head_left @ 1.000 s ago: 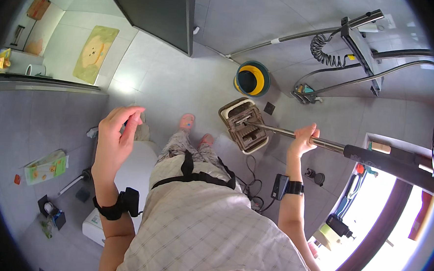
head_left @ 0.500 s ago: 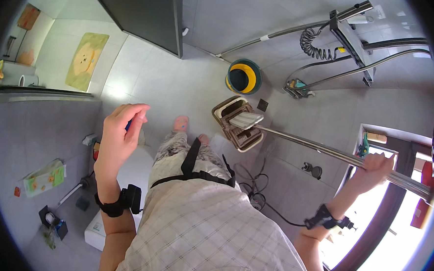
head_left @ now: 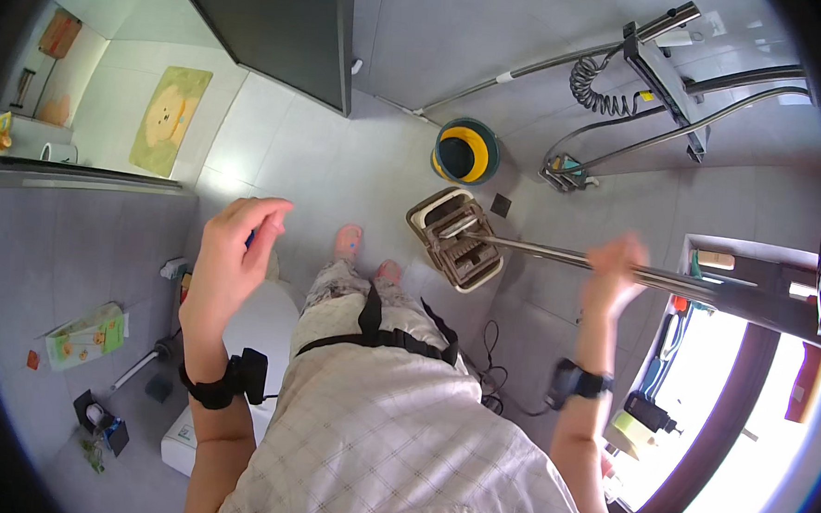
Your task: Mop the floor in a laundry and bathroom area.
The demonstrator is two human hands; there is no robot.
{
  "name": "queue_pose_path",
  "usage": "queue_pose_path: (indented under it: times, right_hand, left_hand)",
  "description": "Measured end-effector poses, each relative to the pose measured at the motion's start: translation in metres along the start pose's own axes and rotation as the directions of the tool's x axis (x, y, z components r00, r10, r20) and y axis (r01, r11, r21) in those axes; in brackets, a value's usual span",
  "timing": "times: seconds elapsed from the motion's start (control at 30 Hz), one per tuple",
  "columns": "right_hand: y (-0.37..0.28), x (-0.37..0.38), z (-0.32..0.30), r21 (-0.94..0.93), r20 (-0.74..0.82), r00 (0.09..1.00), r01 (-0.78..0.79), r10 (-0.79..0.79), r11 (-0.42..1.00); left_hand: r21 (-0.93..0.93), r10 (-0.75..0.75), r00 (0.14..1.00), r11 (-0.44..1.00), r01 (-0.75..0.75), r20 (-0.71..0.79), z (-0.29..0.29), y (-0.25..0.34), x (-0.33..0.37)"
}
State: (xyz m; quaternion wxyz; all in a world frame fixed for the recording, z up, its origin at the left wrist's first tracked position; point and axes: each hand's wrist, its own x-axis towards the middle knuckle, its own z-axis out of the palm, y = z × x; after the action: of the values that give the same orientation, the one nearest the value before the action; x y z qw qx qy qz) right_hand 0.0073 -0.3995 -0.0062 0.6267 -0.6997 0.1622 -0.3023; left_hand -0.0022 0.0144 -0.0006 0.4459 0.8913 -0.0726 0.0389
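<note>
My right hand (head_left: pixel 616 267), smeared by motion, is wrapped round the metal pole of a flat mop (head_left: pixel 541 252). The pole slants from the window side down into a brown and white mop bucket (head_left: pixel 455 238) on the floor. The mop's head sits in the bucket's slot, mostly hidden. My left hand (head_left: pixel 244 248) is raised on the left, away from the mop, with fingers and thumb closed together. A small blue bit shows between them; what it is I cannot make out. Each wrist wears a black strapped device.
A dark bucket with yellow inside (head_left: pixel 465 151) stands beyond the mop bucket. A white toilet (head_left: pixel 253 341) is at my left. The dark door (head_left: pixel 283 27) is at the far left, shower pipes (head_left: pixel 666 84) far right, and a window (head_left: pixel 700 392) right. Cables (head_left: pixel 490 372) lie near the right wall.
My right hand has moved left and forward along the pole toward the bucket. The mop's head has sunk lower into the bucket. My left hand has hardly moved.
</note>
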Motion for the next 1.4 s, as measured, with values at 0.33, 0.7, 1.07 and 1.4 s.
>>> queue_pose_path:
  times: [0.33,0.7,1.07,1.4]
  right_hand:
    - [-0.095,0.029,-0.008,-0.066,-0.246,0.937,0.241,-0.25,0.968]
    - [0.068,-0.015,0.013,-0.027,0.031,0.998,-0.061,0.062,0.998]
    - [-0.165,0.026,-0.023,0.062,-0.119,0.95,0.297,-0.289,0.953]
    - [0.091,-0.002,0.012,-0.052,-0.188,0.964,0.18,-0.187,0.982]
  left_hand:
    - [0.028,-0.041,0.999,0.999,0.04,0.013,0.004,0.003,0.001]
    - [0.056,-0.037,0.999,0.998,0.036,0.006,-0.008,0.006,-0.003]
    - [0.062,0.019,0.999,0.998,-0.022,0.044,-0.001,-0.002,0.014]
    - [0.107,-0.089,0.994,0.991,0.082,0.06,-0.004,0.006,0.001]
